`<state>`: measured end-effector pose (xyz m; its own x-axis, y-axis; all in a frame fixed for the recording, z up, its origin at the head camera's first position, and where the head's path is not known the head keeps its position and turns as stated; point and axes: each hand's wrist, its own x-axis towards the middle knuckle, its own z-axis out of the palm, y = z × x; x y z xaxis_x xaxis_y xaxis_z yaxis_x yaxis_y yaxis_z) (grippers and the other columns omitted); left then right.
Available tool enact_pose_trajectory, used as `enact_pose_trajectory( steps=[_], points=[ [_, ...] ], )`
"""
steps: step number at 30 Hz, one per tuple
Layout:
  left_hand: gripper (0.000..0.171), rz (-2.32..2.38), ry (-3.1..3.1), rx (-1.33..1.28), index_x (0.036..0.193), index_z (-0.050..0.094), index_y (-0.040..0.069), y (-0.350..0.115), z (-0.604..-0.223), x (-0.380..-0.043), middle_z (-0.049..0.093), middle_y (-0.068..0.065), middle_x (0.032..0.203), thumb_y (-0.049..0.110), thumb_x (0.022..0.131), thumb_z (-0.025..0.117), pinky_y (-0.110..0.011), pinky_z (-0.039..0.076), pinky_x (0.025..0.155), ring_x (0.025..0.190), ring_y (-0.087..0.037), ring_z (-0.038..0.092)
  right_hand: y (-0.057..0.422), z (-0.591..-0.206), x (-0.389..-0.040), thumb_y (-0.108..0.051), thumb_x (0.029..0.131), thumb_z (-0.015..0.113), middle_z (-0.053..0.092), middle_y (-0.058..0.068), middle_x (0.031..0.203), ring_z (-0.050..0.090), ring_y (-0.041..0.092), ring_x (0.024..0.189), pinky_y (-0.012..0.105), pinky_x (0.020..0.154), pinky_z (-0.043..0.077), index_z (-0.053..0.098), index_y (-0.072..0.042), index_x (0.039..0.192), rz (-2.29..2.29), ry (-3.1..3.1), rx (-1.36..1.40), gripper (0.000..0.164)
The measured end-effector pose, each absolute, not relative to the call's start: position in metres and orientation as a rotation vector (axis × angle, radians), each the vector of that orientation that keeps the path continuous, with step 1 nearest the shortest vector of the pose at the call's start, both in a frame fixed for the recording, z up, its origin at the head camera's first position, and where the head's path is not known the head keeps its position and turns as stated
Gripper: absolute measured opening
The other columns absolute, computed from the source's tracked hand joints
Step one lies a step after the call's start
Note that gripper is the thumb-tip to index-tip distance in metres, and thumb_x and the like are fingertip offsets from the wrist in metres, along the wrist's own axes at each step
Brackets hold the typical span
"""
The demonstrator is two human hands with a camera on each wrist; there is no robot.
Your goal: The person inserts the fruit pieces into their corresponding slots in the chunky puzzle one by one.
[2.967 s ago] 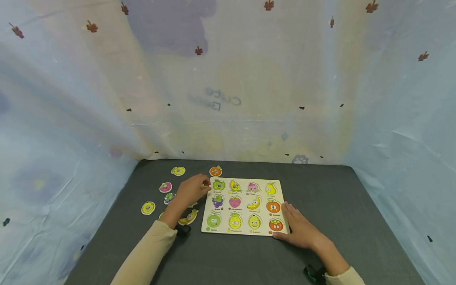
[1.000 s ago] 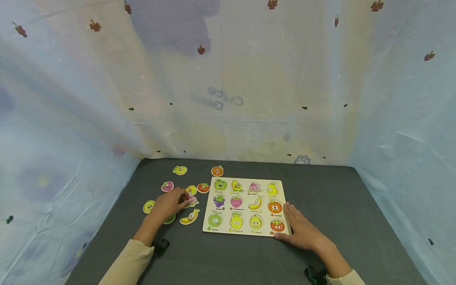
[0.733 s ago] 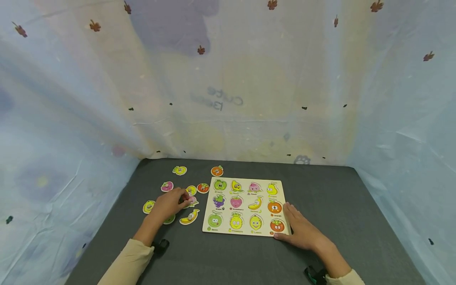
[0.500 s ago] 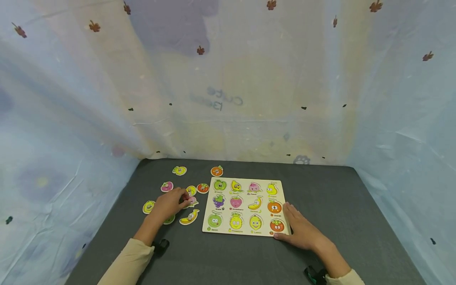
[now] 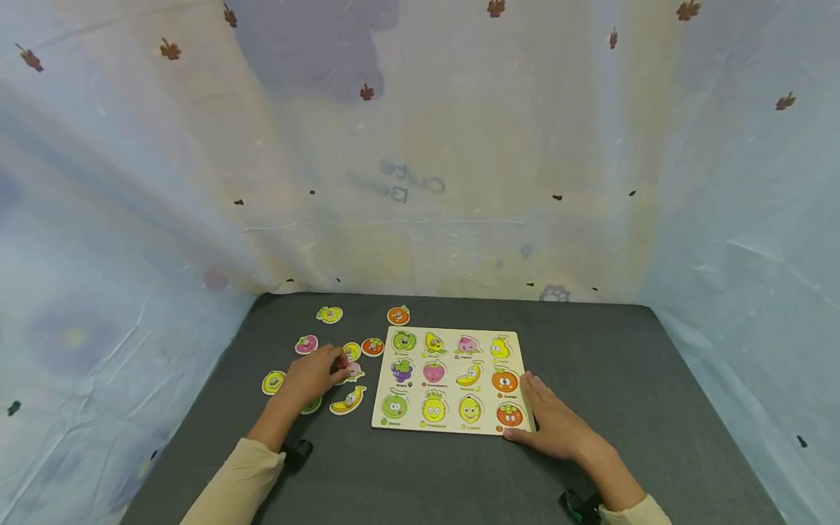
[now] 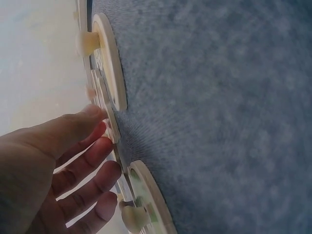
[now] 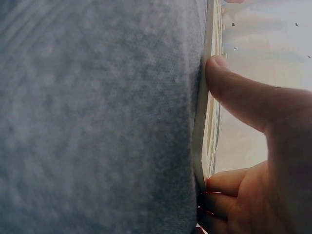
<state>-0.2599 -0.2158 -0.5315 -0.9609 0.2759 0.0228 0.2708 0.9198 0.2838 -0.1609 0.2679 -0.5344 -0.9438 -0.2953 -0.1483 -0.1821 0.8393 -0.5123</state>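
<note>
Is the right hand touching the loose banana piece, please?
No, the right hand rests against the board, and the banana piece lies past its left edge.

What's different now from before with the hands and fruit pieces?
The left hand moved left and closer to the person, from the far left corner of the board to the pink piece; I can't tell whether it grips it. The tomato piece, hidden before, now shows. The right hand stayed at the board's right edge.

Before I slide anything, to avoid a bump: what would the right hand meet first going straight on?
The fruit puzzle board; the right hand appears to touch its edge, though depth is unclear.
</note>
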Motion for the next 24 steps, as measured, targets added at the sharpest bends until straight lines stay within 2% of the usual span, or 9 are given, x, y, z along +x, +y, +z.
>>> enact_pose_trajectory(
  steps=[14,24],
  points=[
    [0.018,0.437,3.089,0.47,0.1,0.068,0.02,-0.215,-0.531,-0.26,0.062,0.005,0.095,0.032,0.099,0.081,-0.042,0.051,0.069,0.075,-0.01,0.055,0.266,-0.531,-0.159,-0.063,0.089,0.081,0.017,0.028,0.175,0.02,0.05,0.16,0.065,0.124,0.027,0.018,0.006,0.168,-0.74,2.799,-0.375,0.123],
    [0.019,0.457,3.122,0.536,0.105,0.071,0.018,-0.207,-0.517,-0.258,0.065,0.003,0.101,0.034,0.1,0.08,-0.04,0.051,0.066,0.075,-0.011,0.058,0.266,-0.531,-0.158,-0.063,0.089,0.081,0.018,0.028,0.175,0.02,0.049,0.16,0.064,0.124,0.027,0.018,0.006,0.168,-0.74,2.804,-0.377,0.122]
  ],
)
